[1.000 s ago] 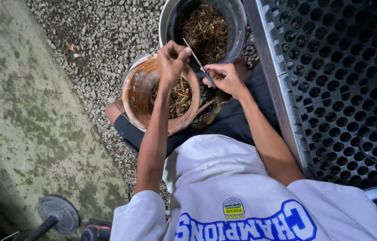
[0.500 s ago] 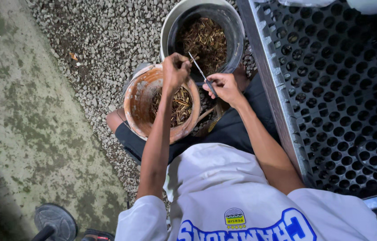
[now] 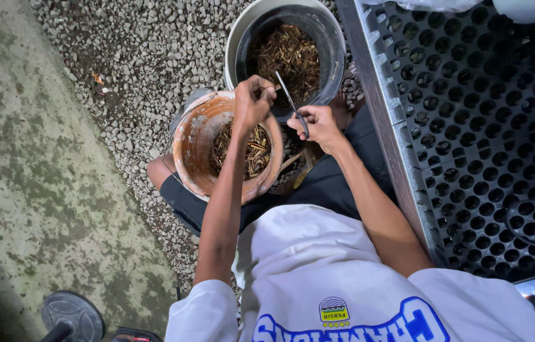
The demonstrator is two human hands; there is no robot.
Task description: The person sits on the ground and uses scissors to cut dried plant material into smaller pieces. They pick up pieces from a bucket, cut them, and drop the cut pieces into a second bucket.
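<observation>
My left hand is closed in a pinch on a small brown plant piece, above the gap between two buckets. My right hand grips a thin knife; its blade points up and left toward the left hand's fingers. Under the left hand an orange-brown bucket rests on my lap, with cut straw-coloured bits in its bottom. Just beyond stands a dark bucket set inside a white one, holding a heap of brown stems.
A black perforated plastic tray with a grey metal edge fills the right side. Gravel lies around the buckets, and mossy concrete is on the left. A round fan base sits at the bottom left.
The view has drifted, so the buckets sit slightly lower in the frame. Both hands stay together over the buckets with the knife still between them.
</observation>
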